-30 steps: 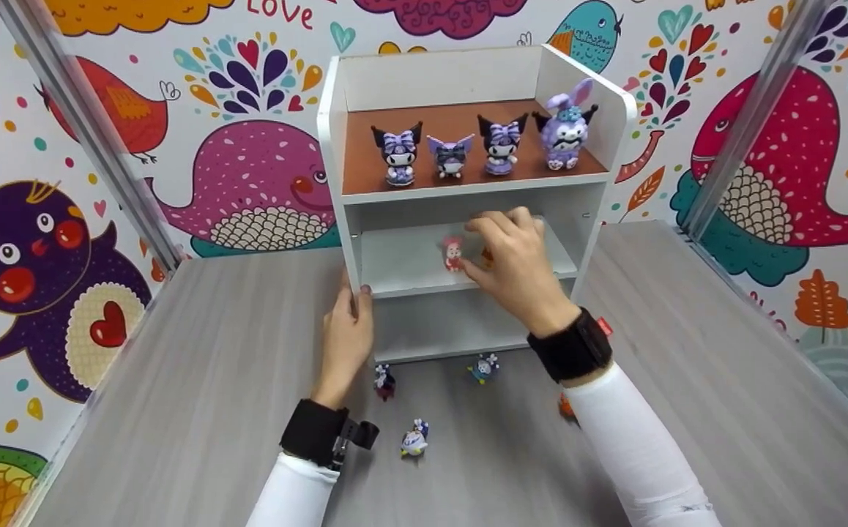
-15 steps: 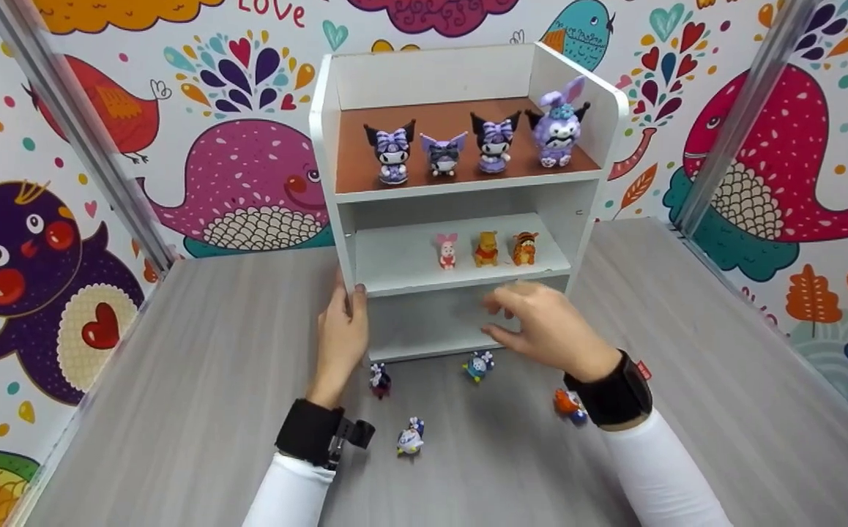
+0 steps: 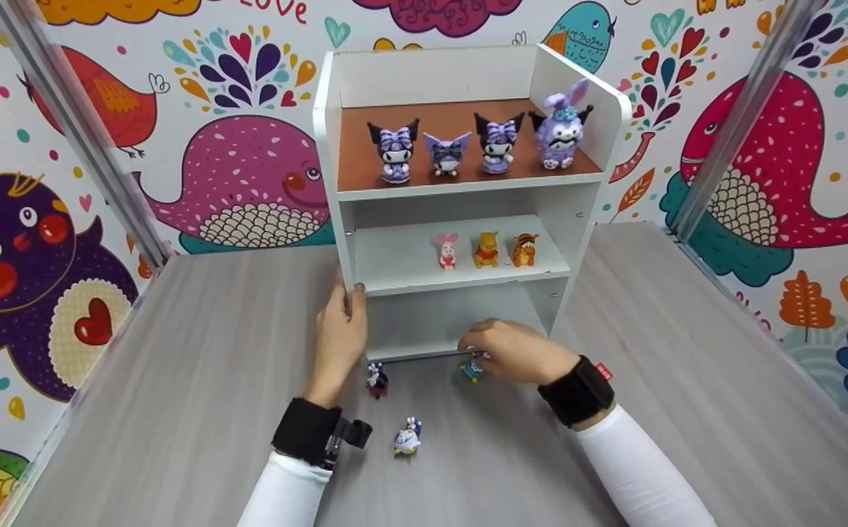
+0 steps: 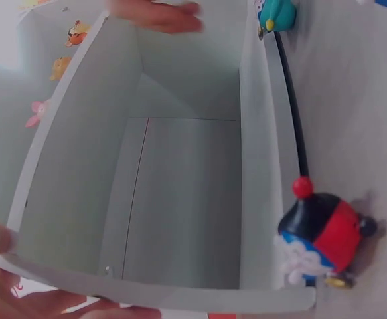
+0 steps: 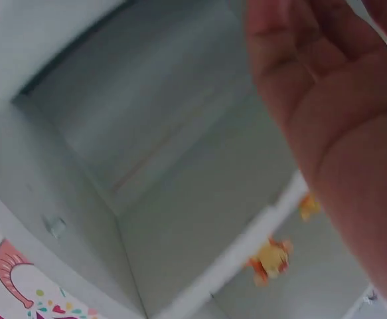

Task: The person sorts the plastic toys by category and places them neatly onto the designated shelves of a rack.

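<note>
My left hand (image 3: 341,329) grips the left side panel of a white shelf unit (image 3: 343,219); in the left wrist view its thumb and fingers lie on either side of the panel's edge. Just in front of the bottom shelf, my right hand (image 3: 519,351) hovers over a small teal figurine (image 3: 472,369), partly covering it. The left wrist view shows a gap between the right fingers (image 4: 166,16) and this figurine. A black-and-red figurine (image 4: 326,232) lies against the base near my left hand. Nearer to me is a white-and-blue figurine (image 3: 407,439).
On the middle shelf stand a pink piglet figurine (image 3: 447,252), a yellow bear figurine (image 3: 486,250) and an orange tiger figurine (image 3: 524,250). Several purple figurines, such as a tall rabbit-eared one (image 3: 560,135), line the brown top shelf. Patterned walls (image 3: 255,183) enclose the grey table (image 3: 241,315).
My right hand has left the middle shelf, uncovering the bear and tiger figurines, and moved down to the teal figurine. It now hides the orange figurine on the table. My left hand stays put.
</note>
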The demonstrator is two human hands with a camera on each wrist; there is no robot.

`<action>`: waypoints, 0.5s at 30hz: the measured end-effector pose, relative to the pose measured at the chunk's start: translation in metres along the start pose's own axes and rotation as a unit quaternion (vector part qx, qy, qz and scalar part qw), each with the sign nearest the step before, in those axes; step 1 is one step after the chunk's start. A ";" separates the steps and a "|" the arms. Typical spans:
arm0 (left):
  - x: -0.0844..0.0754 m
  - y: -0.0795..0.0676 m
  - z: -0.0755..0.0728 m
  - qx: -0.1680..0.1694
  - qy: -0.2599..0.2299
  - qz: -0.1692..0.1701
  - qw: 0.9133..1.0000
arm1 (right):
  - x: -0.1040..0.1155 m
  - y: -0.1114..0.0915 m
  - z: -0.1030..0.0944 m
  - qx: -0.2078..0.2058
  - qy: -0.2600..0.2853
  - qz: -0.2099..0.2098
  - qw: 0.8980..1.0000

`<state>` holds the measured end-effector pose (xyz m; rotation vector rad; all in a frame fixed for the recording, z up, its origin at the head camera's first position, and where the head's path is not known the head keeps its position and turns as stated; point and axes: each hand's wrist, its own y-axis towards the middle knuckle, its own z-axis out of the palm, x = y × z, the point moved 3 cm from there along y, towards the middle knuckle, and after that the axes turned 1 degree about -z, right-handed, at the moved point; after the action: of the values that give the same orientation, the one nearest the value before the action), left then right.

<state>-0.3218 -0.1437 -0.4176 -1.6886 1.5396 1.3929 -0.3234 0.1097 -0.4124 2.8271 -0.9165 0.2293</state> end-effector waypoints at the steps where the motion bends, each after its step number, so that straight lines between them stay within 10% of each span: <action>1: 0.000 0.000 0.000 -0.001 0.004 0.001 1.000 | -0.001 0.001 0.003 0.011 0.005 0.007 1.000; 15: 0.000 0.000 0.000 -0.006 -0.001 0.018 1.000 | -0.004 0.005 0.029 0.039 -0.025 0.044 0.998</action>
<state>-0.3218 -0.1435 -0.4181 -1.6743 1.5704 1.4247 -0.3269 0.1021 -0.4407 2.8779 -1.0668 0.2095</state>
